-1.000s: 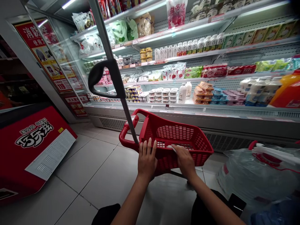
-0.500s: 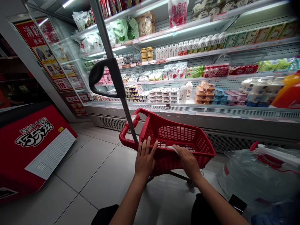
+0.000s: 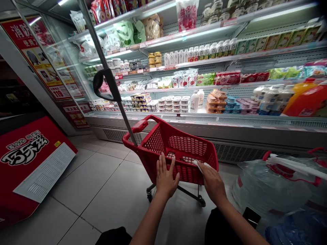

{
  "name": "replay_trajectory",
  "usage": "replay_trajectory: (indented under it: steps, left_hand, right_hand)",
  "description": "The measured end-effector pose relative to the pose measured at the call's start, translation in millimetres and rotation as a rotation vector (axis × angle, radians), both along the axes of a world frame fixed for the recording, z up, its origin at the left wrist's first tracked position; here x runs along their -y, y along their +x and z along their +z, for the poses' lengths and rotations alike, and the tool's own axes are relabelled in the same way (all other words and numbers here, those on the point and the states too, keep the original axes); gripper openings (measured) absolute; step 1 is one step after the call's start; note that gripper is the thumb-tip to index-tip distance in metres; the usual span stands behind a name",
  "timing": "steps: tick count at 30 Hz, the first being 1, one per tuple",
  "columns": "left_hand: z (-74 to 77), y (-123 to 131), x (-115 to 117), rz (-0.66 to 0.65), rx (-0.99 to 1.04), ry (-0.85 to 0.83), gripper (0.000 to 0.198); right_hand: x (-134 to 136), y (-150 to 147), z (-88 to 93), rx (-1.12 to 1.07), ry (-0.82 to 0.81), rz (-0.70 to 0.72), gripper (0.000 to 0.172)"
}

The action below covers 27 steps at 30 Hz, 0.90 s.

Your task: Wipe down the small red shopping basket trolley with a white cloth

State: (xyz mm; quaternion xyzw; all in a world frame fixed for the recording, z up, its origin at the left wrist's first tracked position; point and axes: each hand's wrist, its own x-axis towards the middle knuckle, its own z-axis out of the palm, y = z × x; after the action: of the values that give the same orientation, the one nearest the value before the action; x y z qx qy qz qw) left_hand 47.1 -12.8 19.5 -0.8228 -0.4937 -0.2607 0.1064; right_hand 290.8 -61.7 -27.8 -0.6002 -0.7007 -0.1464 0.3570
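In front of me a red plastic shopping basket on wheels (image 3: 187, 143) stands on the tiled floor, with a long grey pole and black handle (image 3: 111, 83) rising at its left end. My left hand (image 3: 166, 178) lies against the near side of the basket, fingers stretched out and spread, holding nothing. At the right part of the same side, my right hand (image 3: 211, 180) is closed on a white cloth or tissue (image 3: 198, 165), which shows at the rim. No goods can be seen inside the basket.
A lit chiller (image 3: 176, 117) with several shelves of dairy goods and drinks runs behind the basket. To the left stands a red freezer chest (image 3: 33, 163). Large clear water bottles (image 3: 265, 190) with red handles stand at the right, near a dark phone-like object (image 3: 251, 217).
The basket has turned and its right end sits further left in view. My left hand has shifted right along its side, and the right hand with the white cloth has moved slightly.
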Motion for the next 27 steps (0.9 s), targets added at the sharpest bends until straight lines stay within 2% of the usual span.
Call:
replay_trajectory:
  steps: [4, 8, 11, 13, 16, 18, 21, 24, 27]
  left_hand:
    - [-5.0, -12, -13, 0.061, 0.047, -0.001, 0.077]
    - [-7.2, -35, -32, 0.165, 0.028, -0.035, 0.077]
    - [-15.5, -39, -28, 0.205, 0.001, -0.052, 0.082]
    - [-21.7, -38, -18, 0.194, -0.014, -0.035, 0.08]
    - [-25.3, -43, -2, 0.205, -0.033, -0.022, 0.077]
    - [-22.6, -54, 3, 0.228, -0.055, -0.025, 0.077]
    - [-14.8, -80, -2, 0.209, -0.106, -0.034, 0.077]
    - [-6.5, -101, -15, 0.189, -0.144, -0.033, 0.075]
    - [-2.8, -99, -21, 0.197, -0.143, -0.009, 0.072]
  right_hand:
    - [11, -30, 5.4, 0.035, -0.041, 0.095, 0.077]
    - [21, -77, 1.5, -0.021, -0.036, 0.213, 0.087]
    - [33, -107, -1.3, -0.055, -0.05, 0.335, 0.085]
    - [42, -116, -1.0, -0.023, -0.069, 0.467, 0.078]
    - [51, -108, 2.5, 0.076, -0.071, 0.646, 0.065]
    - [53, -91, 6.6, 0.127, -0.068, 0.696, 0.058]
    - [49, -56, 14.7, 0.198, -0.076, 0.747, 0.055]
    - [45, -32, 20.7, 0.251, -0.11, 0.742, 0.059]
    - [43, -36, 18.2, 0.216, -0.069, 0.653, 0.059]
